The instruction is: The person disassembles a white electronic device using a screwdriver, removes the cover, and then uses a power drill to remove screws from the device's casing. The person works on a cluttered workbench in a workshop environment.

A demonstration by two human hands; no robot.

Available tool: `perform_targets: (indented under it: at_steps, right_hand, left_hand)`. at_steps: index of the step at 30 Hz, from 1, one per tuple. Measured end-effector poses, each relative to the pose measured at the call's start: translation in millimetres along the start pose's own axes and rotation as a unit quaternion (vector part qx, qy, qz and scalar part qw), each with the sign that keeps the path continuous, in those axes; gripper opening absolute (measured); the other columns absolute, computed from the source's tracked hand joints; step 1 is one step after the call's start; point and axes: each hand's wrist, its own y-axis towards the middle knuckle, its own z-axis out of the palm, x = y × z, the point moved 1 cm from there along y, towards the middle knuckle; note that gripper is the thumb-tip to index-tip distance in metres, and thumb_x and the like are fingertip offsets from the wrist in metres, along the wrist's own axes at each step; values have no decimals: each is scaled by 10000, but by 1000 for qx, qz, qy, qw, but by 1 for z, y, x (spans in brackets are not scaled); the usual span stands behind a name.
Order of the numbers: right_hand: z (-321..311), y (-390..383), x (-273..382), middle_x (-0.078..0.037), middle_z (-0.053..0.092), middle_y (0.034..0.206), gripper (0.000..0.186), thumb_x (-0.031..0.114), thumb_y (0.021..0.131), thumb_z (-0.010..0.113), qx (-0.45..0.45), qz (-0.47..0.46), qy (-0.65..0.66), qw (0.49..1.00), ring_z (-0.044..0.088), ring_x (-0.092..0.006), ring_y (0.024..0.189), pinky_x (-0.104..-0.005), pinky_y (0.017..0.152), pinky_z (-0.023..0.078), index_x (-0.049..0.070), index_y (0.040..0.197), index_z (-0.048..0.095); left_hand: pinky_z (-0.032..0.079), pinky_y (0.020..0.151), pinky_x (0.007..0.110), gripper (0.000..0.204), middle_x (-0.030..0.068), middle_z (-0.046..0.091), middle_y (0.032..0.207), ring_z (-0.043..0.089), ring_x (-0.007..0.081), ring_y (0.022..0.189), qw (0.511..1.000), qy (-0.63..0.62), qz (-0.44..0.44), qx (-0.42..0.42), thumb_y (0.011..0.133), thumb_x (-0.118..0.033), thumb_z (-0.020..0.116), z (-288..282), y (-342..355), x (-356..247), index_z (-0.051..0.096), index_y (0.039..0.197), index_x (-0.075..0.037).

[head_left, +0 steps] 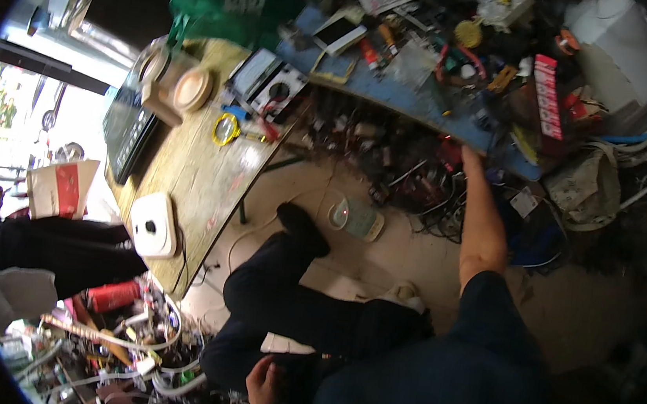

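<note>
My right arm stretches forward to the edge of the cluttered workbench (pixel 420 110). At its end, my right hand (pixel 470 159) is beside a small red thing (pixel 450 154) among dark parts below the edge. Its fingers are too small and dark to make out, so I cannot see whether it grips anything. Low in the picture, my left hand (pixel 263 386) is by my thigh, fingers loosely bent and slightly apart, with nothing visible in it. A heap of dark parts and cables (pixel 392 150) lies under the bench, near my right hand.
A wooden table (pixel 186 156) at left bears a yellow-rimmed magnifier (pixel 226 129), a meter (pixel 265 81) and a white square device (pixel 154 225). A pale device (pixel 357 218) with a red light is on the floor. Tangled scrap (pixel 118 354) fills the lower left.
</note>
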Motion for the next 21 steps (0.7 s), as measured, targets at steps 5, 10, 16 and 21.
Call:
perform_targets:
  at_steps: [5, 10, 16, 21]
  right_hand:
    - [-19, 14, -15, -187, 507, 1569, 643, 344, 1025, 666, -9, 20, 19, 1000, 516, -380, 1389, -496, 1164, 414, 23, 1549, 478]
    - [17, 23, -26, -186, 470, 1601, 616, 330, 1060, 617, 22, 39, 52, 998, 489, -378, 1417, -504, 1183, 402, 28, 1571, 453]
    - [-16, 136, -3, -184, 425, 1640, 583, 314, 1103, 559, 59, 25, 488, 870, 456, -375, 1451, -514, 1204, 389, 34, 1596, 422]
    - [52, -163, -23, -233, 741, 1201, 353, 180, 912, 735, 289, -172, -306, 890, 704, -389, 1126, -461, 969, 549, -15, 1206, 724]
  left_hand:
    - [539, 645, 276, 358, 89, 758, 950, 667, 121, 739, 1000, -9, 6, -10, 1069, -207, 663, -11, -4, 1, 649, 1342, 24]
    - [533, 651, 265, 330, 77, 754, 960, 656, 115, 715, 1000, -21, 3, -16, 1071, -170, 645, -8, -23, 10, 652, 1337, 24]
    - [534, 651, 256, 350, 79, 749, 1010, 655, 116, 709, 984, -136, 95, 68, 1047, -118, 663, 5, 24, 46, 624, 1361, 31]
    - [530, 633, 248, 441, 74, 704, 1072, 654, 113, 742, 983, -152, 79, -59, 977, -8, 710, -4, -25, 50, 585, 1399, 10]
